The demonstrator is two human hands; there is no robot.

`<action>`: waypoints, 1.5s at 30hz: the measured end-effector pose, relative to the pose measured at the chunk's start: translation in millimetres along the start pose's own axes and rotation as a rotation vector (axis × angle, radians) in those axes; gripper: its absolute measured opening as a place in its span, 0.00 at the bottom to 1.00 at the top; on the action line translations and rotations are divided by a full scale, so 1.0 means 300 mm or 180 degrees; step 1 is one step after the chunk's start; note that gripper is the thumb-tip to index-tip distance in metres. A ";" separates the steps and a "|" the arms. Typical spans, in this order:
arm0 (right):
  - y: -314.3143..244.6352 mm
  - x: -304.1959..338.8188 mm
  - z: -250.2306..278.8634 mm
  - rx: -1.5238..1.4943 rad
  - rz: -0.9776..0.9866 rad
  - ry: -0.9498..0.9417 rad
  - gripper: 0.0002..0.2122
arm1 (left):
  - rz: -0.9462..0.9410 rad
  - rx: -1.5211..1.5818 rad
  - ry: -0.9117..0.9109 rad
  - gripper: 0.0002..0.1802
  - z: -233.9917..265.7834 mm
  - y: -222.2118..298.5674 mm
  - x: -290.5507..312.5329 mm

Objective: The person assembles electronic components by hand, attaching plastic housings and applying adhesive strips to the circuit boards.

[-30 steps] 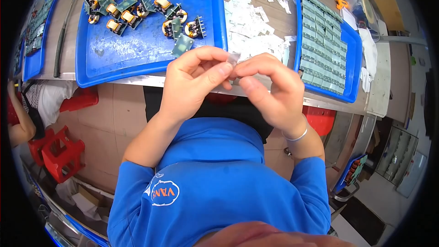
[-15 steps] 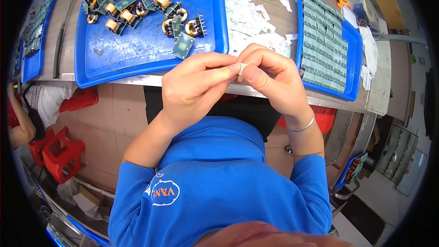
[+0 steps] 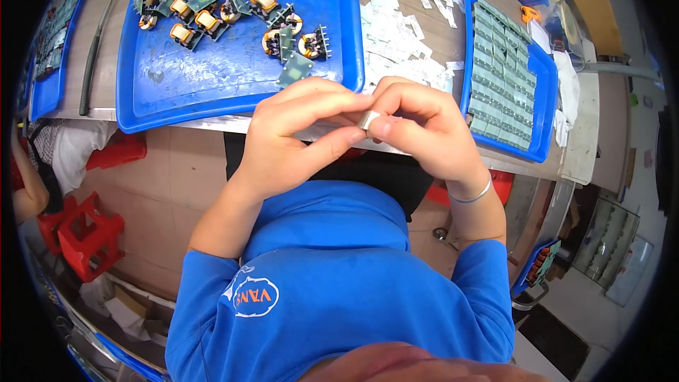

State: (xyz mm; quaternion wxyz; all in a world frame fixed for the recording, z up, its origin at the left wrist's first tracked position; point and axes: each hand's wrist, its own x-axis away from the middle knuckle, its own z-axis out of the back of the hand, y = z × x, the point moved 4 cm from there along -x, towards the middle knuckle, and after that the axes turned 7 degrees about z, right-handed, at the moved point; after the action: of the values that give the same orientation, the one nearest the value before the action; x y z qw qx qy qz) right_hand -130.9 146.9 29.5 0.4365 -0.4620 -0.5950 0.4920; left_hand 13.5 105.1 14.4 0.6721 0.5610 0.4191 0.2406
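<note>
A small pale, flat-sided piece (image 3: 368, 120) sits between my hands, just in front of the table edge. My right hand (image 3: 428, 131) pinches it between thumb and forefinger. Close on its left, my left hand (image 3: 283, 134) has its thumb and forefinger parted around the piece, the fingertips near or touching it. What the piece is made of is too small to tell, and fingers hide its back. Beyond my left hand, a green circuit board (image 3: 296, 69) lies in a blue tray (image 3: 191, 92) with several boards bearing ring-shaped coils (image 3: 207, 21).
White paper slips (image 3: 396, 35) lie heaped beyond my hands. To the right stands a blue tray (image 3: 543, 99) with rows of green boards (image 3: 501, 78). A dark-handled tool (image 3: 90, 71) lies at left. Red stools (image 3: 90, 233) stand on the floor; another person's arm (image 3: 28, 194) shows far left.
My left thumb and forefinger have spread apart from their pinch on the pale piece. My right hand keeps hold of it, and the piece has tilted. The view has shifted slightly.
</note>
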 end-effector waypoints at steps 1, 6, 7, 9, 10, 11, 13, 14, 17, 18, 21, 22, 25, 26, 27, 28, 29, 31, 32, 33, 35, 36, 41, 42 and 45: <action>-0.007 -0.005 -0.003 0.0545 0.0242 -0.0070 0.05 | 0.0373 0.0239 0.0012 0.13 -0.001 -0.007 0.001; -0.046 -0.039 -0.001 0.2080 0.0796 -0.0104 0.05 | -0.0263 -0.0798 -0.0273 0.16 0.027 -0.001 0.011; -0.056 -0.057 0.025 0.2514 0.0977 0.0092 0.04 | -0.0154 -0.0347 0.0043 0.15 0.037 -0.009 0.020; -0.077 -0.110 0.126 0.3468 0.1237 0.0773 0.04 | -0.0097 0.0218 0.0514 0.14 0.059 -0.017 0.024; -0.097 -0.143 0.203 0.3688 0.0665 0.1309 0.06 | -0.0116 0.0230 0.0505 0.14 0.061 -0.017 0.024; -0.112 -0.176 0.281 0.3938 0.0440 0.1513 0.08 | 0.0146 0.0540 0.0499 0.13 0.065 -0.028 0.027; -0.131 -0.194 0.388 0.4363 0.0896 0.1882 0.11 | 0.0596 0.1171 0.0461 0.11 0.062 -0.051 0.036; -0.133 -0.184 0.387 0.4268 0.0917 0.1813 0.12 | 0.0597 0.1168 0.0493 0.11 0.065 -0.056 0.043; -0.136 -0.155 0.371 0.4905 0.0979 0.1370 0.10 | 0.0925 0.1624 0.0331 0.09 0.058 -0.071 0.047; -0.105 -0.142 0.383 0.5068 0.0943 0.1033 0.10 | 0.0938 0.1621 0.0325 0.09 0.055 -0.075 0.048; -0.017 -0.104 0.390 0.5477 0.0607 0.0317 0.09 | 0.1027 0.1650 0.0311 0.08 0.049 -0.088 0.049; 0.002 -0.084 0.371 0.5961 0.0623 0.0145 0.08 | 0.1034 0.1637 0.0333 0.08 0.045 -0.088 0.046; 0.025 -0.046 0.294 0.6506 0.0227 -0.0124 0.05 | 0.1075 0.1617 0.0345 0.08 0.041 -0.090 0.041; 0.025 -0.029 0.265 0.6491 0.0243 -0.0168 0.06 | 0.1098 0.1622 0.0327 0.08 0.039 -0.090 0.039; 0.029 -0.014 0.240 0.6466 0.0268 -0.0220 0.06 | 0.1108 0.1617 0.0323 0.08 0.037 -0.091 0.039; 0.022 -0.002 0.215 0.6308 0.0412 -0.0242 0.07 | 0.1181 0.1635 0.0299 0.07 0.033 -0.093 0.038; 0.014 0.006 0.202 0.6294 0.0404 -0.0237 0.07 | 0.1257 0.1652 0.0271 0.06 0.031 -0.093 0.039; 0.003 0.017 0.182 0.5906 0.0175 -0.0341 0.13 | 0.1412 0.1771 0.0227 0.06 0.022 -0.093 0.038; -0.009 0.014 0.168 0.5888 0.0179 -0.0340 0.13 | 0.1552 0.1896 0.0194 0.06 0.016 -0.097 0.038; -0.041 0.010 0.141 0.5547 0.0741 -0.0132 0.14 | 0.1563 0.1879 0.0201 0.06 0.015 -0.097 0.039; -0.102 0.009 0.074 0.4708 0.1519 0.0016 0.18 | 0.1912 0.2163 0.0111 0.08 0.005 -0.108 0.048; -0.124 0.017 0.035 0.4236 0.1738 -0.0033 0.21 | 0.1922 0.2149 0.0125 0.08 0.002 -0.107 0.050; -0.100 0.028 -0.040 0.4137 0.1949 -0.0343 0.22 | 0.2138 0.2243 -0.0010 0.09 -0.028 -0.113 0.065; -0.098 0.028 -0.037 0.4108 0.1921 -0.0307 0.22 | 0.2193 0.2271 -0.0067 0.09 -0.032 -0.115 0.070; -0.090 0.030 -0.028 0.4022 0.1992 -0.0250 0.22 | 0.2142 0.2241 -0.0220 0.10 -0.038 -0.112 0.073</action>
State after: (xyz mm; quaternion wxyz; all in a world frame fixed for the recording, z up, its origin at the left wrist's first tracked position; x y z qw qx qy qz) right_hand -127.7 154.9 58.0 0.4374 -0.2513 -0.0500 0.8620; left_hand 10.7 120.1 -24.3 0.3400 0.8663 0.2478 0.2694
